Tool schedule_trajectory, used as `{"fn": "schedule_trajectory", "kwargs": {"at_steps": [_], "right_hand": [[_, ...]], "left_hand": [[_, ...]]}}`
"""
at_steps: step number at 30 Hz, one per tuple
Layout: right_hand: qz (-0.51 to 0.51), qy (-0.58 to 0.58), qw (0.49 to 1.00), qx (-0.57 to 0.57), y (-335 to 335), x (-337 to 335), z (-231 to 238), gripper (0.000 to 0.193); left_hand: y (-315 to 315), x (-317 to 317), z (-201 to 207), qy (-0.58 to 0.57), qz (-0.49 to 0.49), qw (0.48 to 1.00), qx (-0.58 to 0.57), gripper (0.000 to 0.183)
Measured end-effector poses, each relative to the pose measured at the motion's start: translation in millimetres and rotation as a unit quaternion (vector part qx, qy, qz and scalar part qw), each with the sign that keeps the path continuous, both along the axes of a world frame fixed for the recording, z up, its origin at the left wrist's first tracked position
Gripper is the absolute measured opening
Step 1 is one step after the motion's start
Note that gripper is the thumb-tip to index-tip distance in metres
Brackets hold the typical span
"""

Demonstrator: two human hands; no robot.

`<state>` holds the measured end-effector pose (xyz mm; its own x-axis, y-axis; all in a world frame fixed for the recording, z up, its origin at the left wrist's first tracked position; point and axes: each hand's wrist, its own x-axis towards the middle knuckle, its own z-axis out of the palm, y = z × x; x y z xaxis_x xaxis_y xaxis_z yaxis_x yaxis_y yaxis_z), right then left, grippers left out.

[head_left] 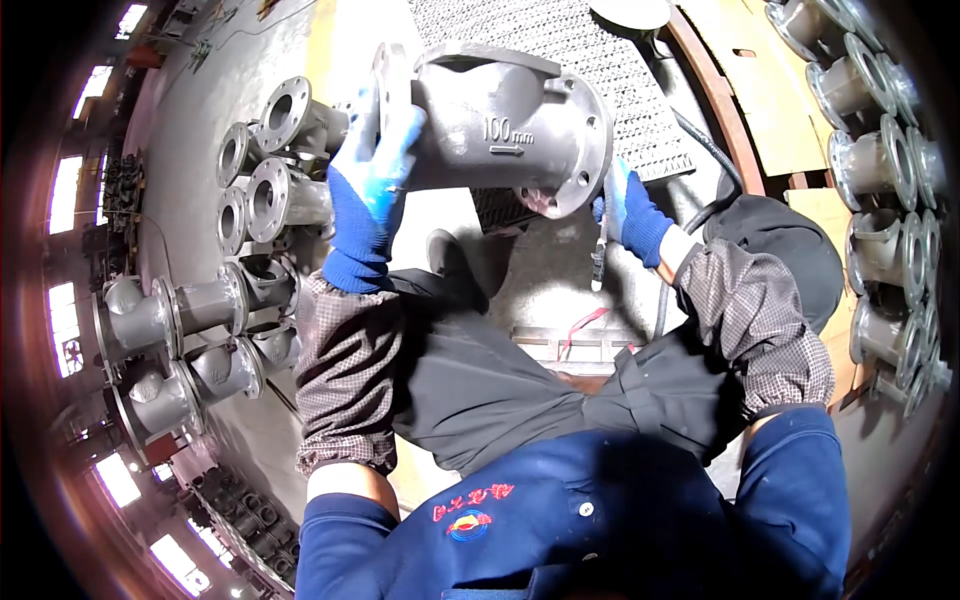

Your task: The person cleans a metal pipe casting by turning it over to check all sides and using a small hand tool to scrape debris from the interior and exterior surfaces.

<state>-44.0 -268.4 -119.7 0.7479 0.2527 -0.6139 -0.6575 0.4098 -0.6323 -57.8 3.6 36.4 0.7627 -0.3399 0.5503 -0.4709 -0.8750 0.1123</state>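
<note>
Grasping the left end flange of a grey valve (455, 135), the left grip (372, 165), in a blue glove, has fingers and thumb on either side of the rim. The valve is raised in front of the person, beyond the knees, its barrel lying across the view and a raised arrow facing the wearer. A reddish patch shows low on the right flange. Just beside that flange, the right grip (634, 208), gloved alike, is closed around a thin stick (598, 262) whose pale tip points down; whether it also presses on the flange, one cannot tell. Behind the valve lies a perforated panel (510, 25), with a black hose (712, 148) curving past its right edge. Similar grey castings (210, 303) sit in groups at left on the floor (235, 70), and more castings stand in rows at far right, beside wooden boards (765, 100). Checked sleeves (345, 370) cover both forearms.
</note>
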Motion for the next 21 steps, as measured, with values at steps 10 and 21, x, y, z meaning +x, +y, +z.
{"fn": "schedule_trajectory", "kwargs": {"at_steps": [10,21], "right_hand": [[0.002,-0.015,1.000,-0.017,-2,12,46,0.046],[-0.042,0.002,0.998,-0.057,4,8,20,0.028]], "left_hand": [[11,-4,15,0.003,-0.069,0.995,-0.076,0.040],[-36,-9,22,0.204,0.051,0.967,-0.145,0.085]]}}
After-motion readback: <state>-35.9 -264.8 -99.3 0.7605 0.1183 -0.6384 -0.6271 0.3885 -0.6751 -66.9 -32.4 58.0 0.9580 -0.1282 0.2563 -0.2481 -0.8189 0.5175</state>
